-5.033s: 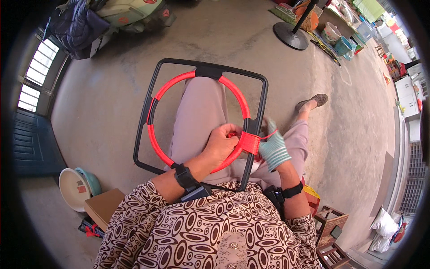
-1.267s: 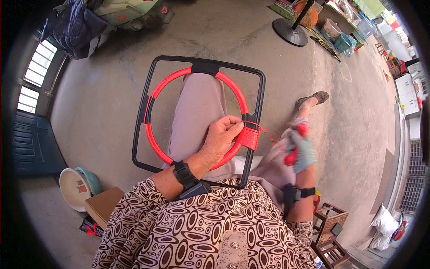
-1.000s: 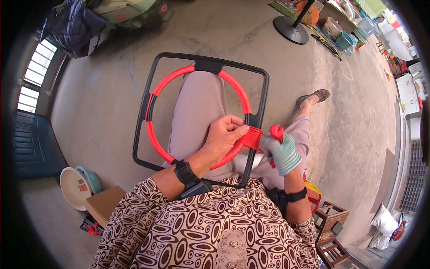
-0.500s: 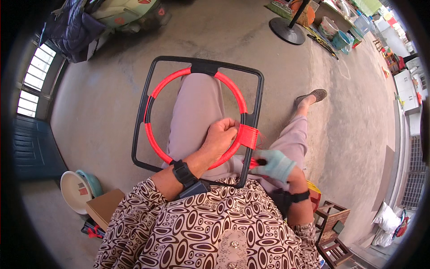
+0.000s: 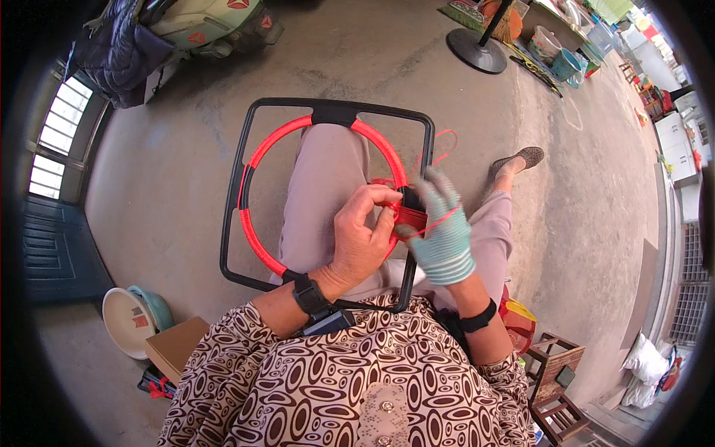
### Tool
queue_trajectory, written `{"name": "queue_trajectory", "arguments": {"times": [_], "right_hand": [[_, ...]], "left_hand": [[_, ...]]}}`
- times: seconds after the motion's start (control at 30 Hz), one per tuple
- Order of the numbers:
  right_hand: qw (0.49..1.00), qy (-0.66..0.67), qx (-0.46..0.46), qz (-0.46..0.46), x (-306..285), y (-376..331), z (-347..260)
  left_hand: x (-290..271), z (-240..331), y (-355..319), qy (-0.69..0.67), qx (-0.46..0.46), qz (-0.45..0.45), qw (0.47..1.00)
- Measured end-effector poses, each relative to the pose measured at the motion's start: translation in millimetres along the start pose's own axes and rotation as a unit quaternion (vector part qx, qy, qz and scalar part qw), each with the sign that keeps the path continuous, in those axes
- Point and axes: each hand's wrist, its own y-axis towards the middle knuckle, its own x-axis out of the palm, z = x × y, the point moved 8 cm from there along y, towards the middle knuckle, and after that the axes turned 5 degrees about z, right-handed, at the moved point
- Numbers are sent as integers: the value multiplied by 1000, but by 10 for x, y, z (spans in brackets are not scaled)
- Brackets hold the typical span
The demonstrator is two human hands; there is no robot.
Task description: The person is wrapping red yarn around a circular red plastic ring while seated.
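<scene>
A black square frame (image 5: pixel 232 194) lies over my lap, with a round inner ring (image 5: pixel 258 149) mostly wrapped in red cord. At the ring's right side, a flat red band (image 5: pixel 411 216) joins it to the frame. My left hand (image 5: pixel 357 237), bare, pinches red cord beside that band with thumb and forefinger. My right hand (image 5: pixel 447 249), in a pale teal knit glove, is at the frame's right bar, fingertips blurred. Thin red cord (image 5: pixel 445 217) crosses its fingers; whether they grip it is unclear. A loose cord loop (image 5: pixel 447 135) sticks out beyond the frame.
Basins (image 5: pixel 126 320) and a cardboard box (image 5: pixel 175 346) stand at left. Small wooden stools (image 5: pixel 555 372) are near my right side. A scooter (image 5: pixel 205 26) is far left; a round black stand base (image 5: pixel 477 51), a broom and buckets (image 5: pixel 566 65) are far right.
My right hand has moved up and forward from below the band to beside it, bringing red cord across the glove. My left fingers have shifted onto the cord by the band.
</scene>
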Motion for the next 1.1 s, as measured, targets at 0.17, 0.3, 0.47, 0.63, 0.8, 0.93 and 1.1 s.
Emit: {"name": "queue_trajectory", "arguments": {"times": [0.17,0.3,0.47,0.63,0.8,0.93,1.1], "right_hand": [[983,-94,-153,-38,119,83,-366],[998,-28,-19,-52,-228,-82,58],[987,-72,142,9,-798,-460,1253],[654,525,405,364,-1306,-1006,2478],[700,617,301,196,-974,-552,1847],[810,374,450,-36,-112,-618,1160],[788,361,475,-153,227,-634,846]], "left_hand": [[41,167,-12,-28,61,-31,997],[-20,-237,-44,-95,-97,41,990],[196,-637,-172,-147,-252,-49,955],[338,-764,-305,-251,-364,-78,893],[366,-771,-310,-266,-382,-80,881],[369,-748,-308,-267,-393,-81,876],[361,-685,-268,-256,-393,-85,879]]}}
